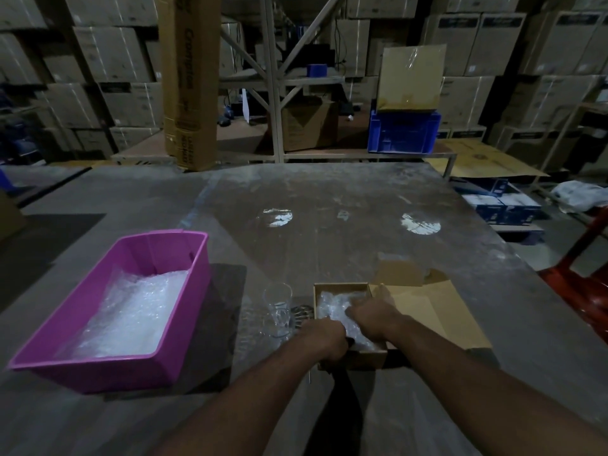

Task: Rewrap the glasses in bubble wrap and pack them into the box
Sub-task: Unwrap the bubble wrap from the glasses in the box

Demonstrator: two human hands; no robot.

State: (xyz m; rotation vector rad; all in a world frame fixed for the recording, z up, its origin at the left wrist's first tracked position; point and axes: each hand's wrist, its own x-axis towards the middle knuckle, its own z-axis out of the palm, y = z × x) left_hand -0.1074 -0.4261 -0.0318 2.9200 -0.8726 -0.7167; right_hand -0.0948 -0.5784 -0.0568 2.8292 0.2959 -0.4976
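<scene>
Bubble-wrapped bundle [339, 307] in box [342, 287] half hidden under pressing right hand [371, 312]; left hand [324, 337] grip unclear.

In front of you the table [345, 199] is dull grey, scuffed and dusty, with two glossy reflections. The box [332, 287] at lower centre is matt brown cardboard holding shiny clear bubble wrap [335, 306]. The glass [278, 302] is clear and smooth. At lower left, the tub [108, 366] is smooth pink plastic.
</scene>
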